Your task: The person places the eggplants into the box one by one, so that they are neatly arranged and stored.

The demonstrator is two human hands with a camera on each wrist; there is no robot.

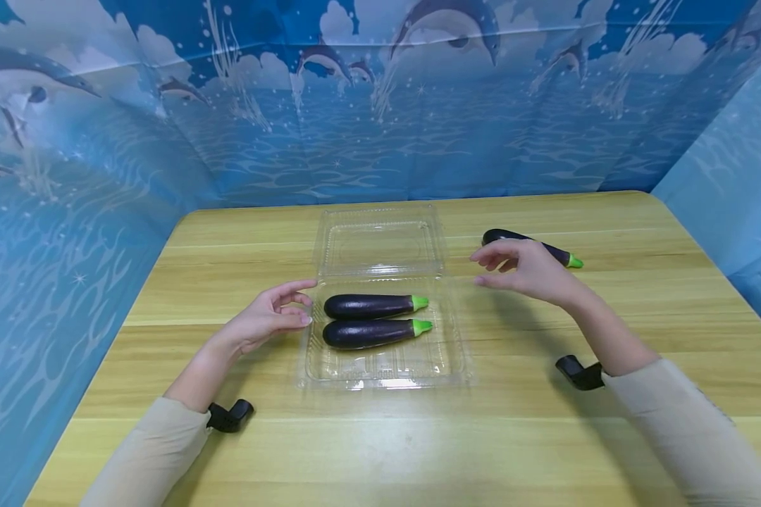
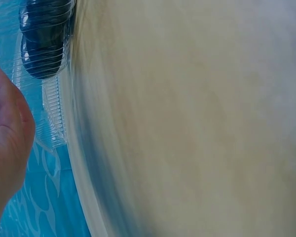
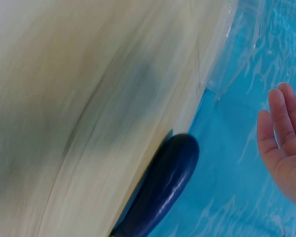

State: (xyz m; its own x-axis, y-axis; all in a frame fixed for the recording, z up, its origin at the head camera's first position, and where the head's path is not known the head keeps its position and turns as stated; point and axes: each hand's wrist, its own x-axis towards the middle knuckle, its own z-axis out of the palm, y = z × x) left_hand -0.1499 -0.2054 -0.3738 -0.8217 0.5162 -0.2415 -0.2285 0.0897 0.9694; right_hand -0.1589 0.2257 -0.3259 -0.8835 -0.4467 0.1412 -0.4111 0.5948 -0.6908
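Observation:
Two dark purple eggplants with green stems, a rear one (image 1: 368, 306) and a front one (image 1: 369, 334), lie side by side in a clear plastic clamshell box (image 1: 387, 377) whose lid (image 1: 380, 243) is folded back. My left hand (image 1: 273, 315) is at the box's left wall, fingers loosely bent and nothing held. Over the table right of the box, my right hand (image 1: 523, 270) has relaxed fingers and holds nothing. Behind it a third eggplant (image 3: 160, 185) lies on the table, partly covered by this hand in the head view.
The wooden table (image 1: 380, 451) has a rounded far edge, with a blue dolphin-print cloth (image 1: 355, 141) hanging behind and at both sides. Black wrist mounts (image 1: 230, 415) sit at both sleeves.

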